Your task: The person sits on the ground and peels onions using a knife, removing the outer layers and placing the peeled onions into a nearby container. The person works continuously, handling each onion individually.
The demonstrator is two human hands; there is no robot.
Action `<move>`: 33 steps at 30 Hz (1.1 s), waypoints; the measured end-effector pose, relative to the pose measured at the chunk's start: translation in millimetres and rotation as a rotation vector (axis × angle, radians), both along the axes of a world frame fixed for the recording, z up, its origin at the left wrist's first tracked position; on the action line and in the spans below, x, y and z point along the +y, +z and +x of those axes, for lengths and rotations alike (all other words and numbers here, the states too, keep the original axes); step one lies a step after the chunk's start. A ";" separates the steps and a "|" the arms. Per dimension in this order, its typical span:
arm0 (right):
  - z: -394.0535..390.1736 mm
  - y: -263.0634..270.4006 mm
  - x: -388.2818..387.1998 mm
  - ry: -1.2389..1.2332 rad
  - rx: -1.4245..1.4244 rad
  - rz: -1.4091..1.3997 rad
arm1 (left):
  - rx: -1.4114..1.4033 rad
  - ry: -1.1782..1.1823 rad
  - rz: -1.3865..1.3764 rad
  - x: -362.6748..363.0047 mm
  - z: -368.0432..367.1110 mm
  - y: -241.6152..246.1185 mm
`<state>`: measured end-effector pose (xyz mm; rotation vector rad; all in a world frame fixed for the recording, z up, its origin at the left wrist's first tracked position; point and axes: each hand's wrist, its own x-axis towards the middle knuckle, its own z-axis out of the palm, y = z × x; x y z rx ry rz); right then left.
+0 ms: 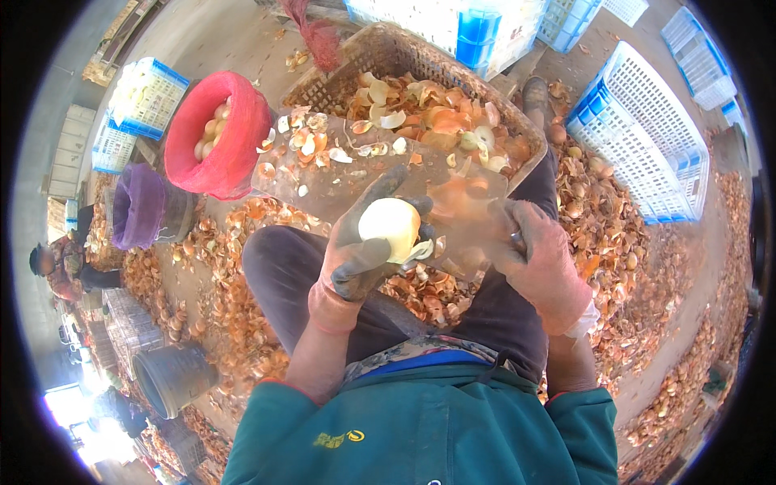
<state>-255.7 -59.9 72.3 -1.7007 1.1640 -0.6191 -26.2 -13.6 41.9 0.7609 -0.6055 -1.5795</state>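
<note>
My left hand (364,242), in a pink glove with dark grey fingers, holds a pale peeled onion (389,229). A curl of skin hangs at the onion's lower right side. To the right is my right hand (533,254), gloved alike and curled around something small with a metal glint by the fingers; blur hides what it is. Beneath both hands lies a board (345,188) strewn with onion skins and scraps. Behind it a brown plastic crate (418,45) holds many onion skins (448,118).
A red mesh bag (242,133) of peeled onions stands at the left, beside a bucket with a purple mesh bag (138,206). A white crate (655,139) stands at the right. Skins litter the floor around my knees. A grey bucket (176,379) and another person (66,264) are further left.
</note>
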 end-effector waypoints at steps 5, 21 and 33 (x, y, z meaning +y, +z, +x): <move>-0.5 -3.0 11.9 0.270 0.095 -0.307 | -0.083 -0.066 0.028 -0.4 11.3 -12.0; 46.1 -29.4 4.2 0.076 -0.193 -0.354 | -0.244 -0.102 0.095 2.0 8.5 -21.7; 12.9 -19.7 -6.7 0.226 0.086 -0.425 | -0.239 -0.114 0.077 -2.3 11.5 -15.0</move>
